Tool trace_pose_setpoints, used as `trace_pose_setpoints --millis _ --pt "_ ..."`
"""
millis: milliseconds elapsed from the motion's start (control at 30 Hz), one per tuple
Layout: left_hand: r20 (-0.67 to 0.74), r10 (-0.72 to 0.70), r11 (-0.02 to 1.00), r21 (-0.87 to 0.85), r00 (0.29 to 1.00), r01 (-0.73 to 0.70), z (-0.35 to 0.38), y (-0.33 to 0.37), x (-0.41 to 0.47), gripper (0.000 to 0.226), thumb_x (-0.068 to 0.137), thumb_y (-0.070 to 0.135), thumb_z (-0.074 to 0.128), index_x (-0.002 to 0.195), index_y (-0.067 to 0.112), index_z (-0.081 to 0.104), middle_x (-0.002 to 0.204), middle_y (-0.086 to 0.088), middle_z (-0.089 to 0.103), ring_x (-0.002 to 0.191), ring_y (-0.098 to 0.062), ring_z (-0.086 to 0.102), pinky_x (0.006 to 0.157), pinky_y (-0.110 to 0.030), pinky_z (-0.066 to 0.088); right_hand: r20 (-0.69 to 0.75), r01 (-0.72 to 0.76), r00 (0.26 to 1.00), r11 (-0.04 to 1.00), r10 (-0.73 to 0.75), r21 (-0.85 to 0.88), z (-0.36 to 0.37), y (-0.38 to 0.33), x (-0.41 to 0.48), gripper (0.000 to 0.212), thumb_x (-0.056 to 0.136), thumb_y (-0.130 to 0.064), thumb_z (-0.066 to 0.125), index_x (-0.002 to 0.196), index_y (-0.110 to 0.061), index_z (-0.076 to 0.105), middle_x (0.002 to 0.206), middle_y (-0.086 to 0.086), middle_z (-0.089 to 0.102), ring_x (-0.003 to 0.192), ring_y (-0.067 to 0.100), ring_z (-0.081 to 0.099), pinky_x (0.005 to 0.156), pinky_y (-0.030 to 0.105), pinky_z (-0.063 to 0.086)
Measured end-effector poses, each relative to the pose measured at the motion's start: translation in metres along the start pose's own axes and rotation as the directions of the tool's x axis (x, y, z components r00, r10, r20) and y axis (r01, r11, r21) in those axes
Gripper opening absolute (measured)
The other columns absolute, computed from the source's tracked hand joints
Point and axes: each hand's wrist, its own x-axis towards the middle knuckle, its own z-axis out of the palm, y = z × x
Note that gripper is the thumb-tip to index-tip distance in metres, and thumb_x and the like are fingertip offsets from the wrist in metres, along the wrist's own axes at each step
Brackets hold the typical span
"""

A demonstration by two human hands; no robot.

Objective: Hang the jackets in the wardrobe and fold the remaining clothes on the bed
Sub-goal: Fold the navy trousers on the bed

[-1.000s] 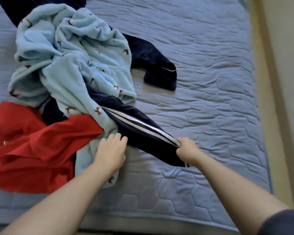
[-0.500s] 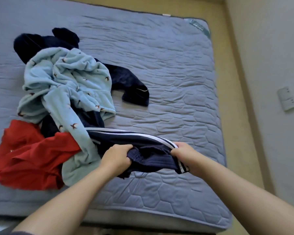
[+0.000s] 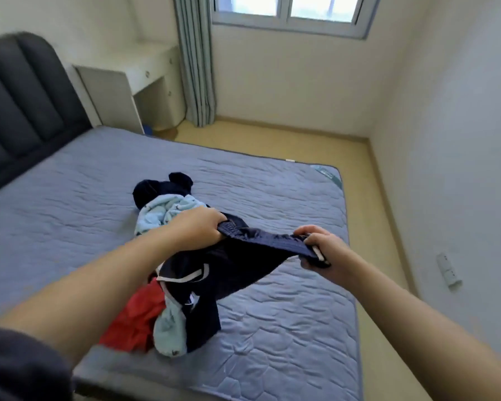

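And up it is coming! A second ago the dark navy striped sports garment (image 3: 237, 264), soft fabric with white side stripes, was lying stretched across the grey-blue quilted mattress (image 3: 272, 357), half buried in the heap. Now it is being lifted clear, drawn taut by its elastic waistband between both hands. The left hand (image 3: 197, 230), which was pressing down on the pile, is now bunching one end of the waistband in tightly curled fingers. The right hand (image 3: 320, 247) is clenching the other end, a white stripe showing under its knuckles. The lower part is hanging down and trailing over the light blue fleece garment (image 3: 168, 328) and the crumpled red cloth (image 3: 136, 319). A dark navy plush piece (image 3: 159, 186) is sitting at the back of the heap. This looks like a piece for folding, now being separated and ready to shake flat.
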Motion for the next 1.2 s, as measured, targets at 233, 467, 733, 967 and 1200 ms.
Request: trace_pose_setpoints --millis 233,467,733,967,1200 --pt "-0.334 0.122 0.988 0.133 0.935 -0.082 -0.191 0.059 -0.046 0.015 0.085 0.021 0.052 0.071 0.027 0.055 0.078 0.003 0.061 0.081 -0.023 0.059 0.072 -0.035 0.051 0.113 0.338 0.932 0.938 -0.345 0.076 0.008 -0.148 -0.084 0.026 0.090 -0.001 0.046 0.084 -0.018 0.064 0.086 0.003 0.057 0.064 0.015 0.061 0.055 0.026 0.054" --pt "-0.416 0.224 0.913 0.407 0.882 -0.040 -0.243 0.064 -0.077 0.017 0.089 0.015 0.052 0.076 0.025 0.058 0.075 0.005 0.057 0.067 -0.014 0.053 0.054 -0.027 0.037 0.140 0.374 0.923 0.920 -0.358 -0.114 0.031 -0.182 -0.127 0.030 0.092 0.005 0.040 0.091 -0.014 0.062 0.091 0.008 0.057 0.056 0.018 0.066 0.049 0.024 0.053" --pt "-0.295 0.279 0.868 0.485 0.914 -0.109 -0.275 0.067 -0.087 0.021 0.086 0.016 0.052 0.066 0.019 0.059 0.072 -0.001 0.058 0.078 -0.026 0.061 0.077 -0.042 0.054 0.106 0.279 0.897 0.366 -0.429 -0.888 0.083 -0.194 -0.150 0.056 0.084 -0.067 0.048 0.123 -0.027 0.049 0.105 -0.006 0.057 0.087 0.006 0.058 0.070 0.024 0.044" --pt "-0.282 0.305 0.844 0.522 0.910 -0.122 -0.281 0.074 -0.084 0.022 0.084 0.017 0.057 0.062 0.022 0.056 0.068 0.004 0.053 0.070 -0.023 0.059 0.060 -0.033 0.048 0.122 0.401 0.728 0.275 -0.675 -0.874 0.118 -0.176 -0.122 0.006 0.081 -0.021 0.056 0.084 -0.022 0.061 0.080 0.001 0.063 0.081 0.024 0.062 0.070 0.033 0.051" --pt "-0.253 -0.078 0.900 0.397 0.964 0.177 -0.281 0.006 -0.095 0.019 0.080 0.002 0.049 0.082 0.008 0.066 0.068 -0.005 0.056 0.057 -0.019 0.053 0.044 -0.017 0.043 -0.174 0.112 0.827 0.459 -0.535 -0.881 0.064 -0.190 -0.126 0.029 0.086 0.000 0.041 0.091 -0.014 0.066 0.067 0.005 0.058 0.058 0.016 0.056 0.050 0.024 0.049"
